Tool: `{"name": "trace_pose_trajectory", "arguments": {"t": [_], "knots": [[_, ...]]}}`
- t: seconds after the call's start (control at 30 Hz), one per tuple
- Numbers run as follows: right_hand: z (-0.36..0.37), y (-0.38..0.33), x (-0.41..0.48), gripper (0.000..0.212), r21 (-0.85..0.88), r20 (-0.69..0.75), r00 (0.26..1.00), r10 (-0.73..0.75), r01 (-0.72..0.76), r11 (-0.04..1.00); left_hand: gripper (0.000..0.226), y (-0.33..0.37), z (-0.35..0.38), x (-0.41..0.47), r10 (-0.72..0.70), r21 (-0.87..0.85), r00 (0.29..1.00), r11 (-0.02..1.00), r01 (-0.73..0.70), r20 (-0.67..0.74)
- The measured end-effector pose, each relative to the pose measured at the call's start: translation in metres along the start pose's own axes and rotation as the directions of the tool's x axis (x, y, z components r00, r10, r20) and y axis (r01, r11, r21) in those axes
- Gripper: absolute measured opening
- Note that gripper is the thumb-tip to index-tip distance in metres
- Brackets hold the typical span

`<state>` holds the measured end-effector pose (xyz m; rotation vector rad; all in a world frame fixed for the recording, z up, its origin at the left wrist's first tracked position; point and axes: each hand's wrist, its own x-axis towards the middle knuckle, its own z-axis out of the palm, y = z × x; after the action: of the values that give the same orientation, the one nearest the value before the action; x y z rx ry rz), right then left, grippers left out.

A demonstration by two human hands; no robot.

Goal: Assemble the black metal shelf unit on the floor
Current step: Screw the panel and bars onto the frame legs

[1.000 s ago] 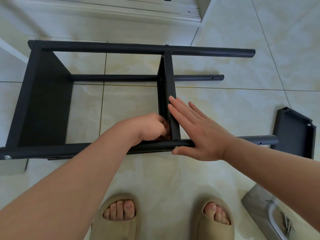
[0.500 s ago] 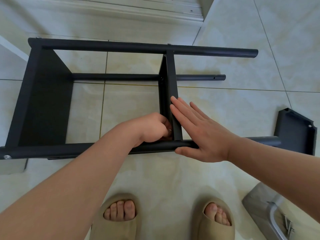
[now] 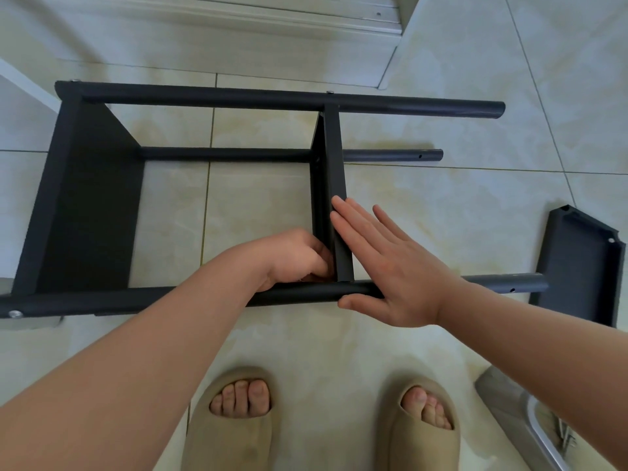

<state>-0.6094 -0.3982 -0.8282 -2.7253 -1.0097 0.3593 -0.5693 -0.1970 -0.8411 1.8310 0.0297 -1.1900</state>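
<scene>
Cream glossy tile floor [image 3: 441,205] is carrying everything.

The black metal shelf unit [image 3: 91,212] is lying on its side on that floor, directly ahead of the person. Its long round tubes are running left to right. A solid end panel is closing the left side, and the right tube ends are standing bare, with open holes.

Loose black metal shelf panel [image 3: 577,266] is leaning at far right, just beside the end of the near black tube [image 3: 299,294]. Judged to be waiting its turn.

Narrow black middle shelf panel [image 3: 334,171] is spanning from the far tube to the near tube, edge up.

Right hand [image 3: 390,266] is lying flat. Its straight fingers [image 3: 353,226] are pressing the panel's right face, with the thumb beside the near tube.

Left hand [image 3: 299,256] is working in the corner where panel meets tube. Its fingers are curled, but I cannot tell what they are pinching.

Beige foam sandals [image 3: 231,436] are standing just short of the frame.

Silver screw head [image 3: 15,313] is showing at the near tube's left end.

Handling, judged: stiff painted steel, moderately heavy, and likely to be slippery on tile. The frame is probably racking easily while the right end is open. The tubes close to a joint are looking like the best hold, not the thin panel edges. A braced palm, as here, is looking sound for fastening.
</scene>
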Motion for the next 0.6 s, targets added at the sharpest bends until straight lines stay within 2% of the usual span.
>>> {"name": "trace_pose_trajectory", "arguments": {"t": [0.4,0.6], "knots": [[0.0043,0.0004,-0.0003,0.097,-0.019,-0.050,0.999,-0.010,0.009,1.000,0.020,-0.0037,-0.0007,0.0030,-0.052,-0.256,0.998,0.965,0.056,0.020],[0.0047,0.0004,0.0003,0.097,-0.029,-0.046,0.999,-0.008,0.006,1.000,0.016,-0.0061,-0.0011,0.0069,-0.043,-0.282,0.999,0.958,0.047,0.021]]}}
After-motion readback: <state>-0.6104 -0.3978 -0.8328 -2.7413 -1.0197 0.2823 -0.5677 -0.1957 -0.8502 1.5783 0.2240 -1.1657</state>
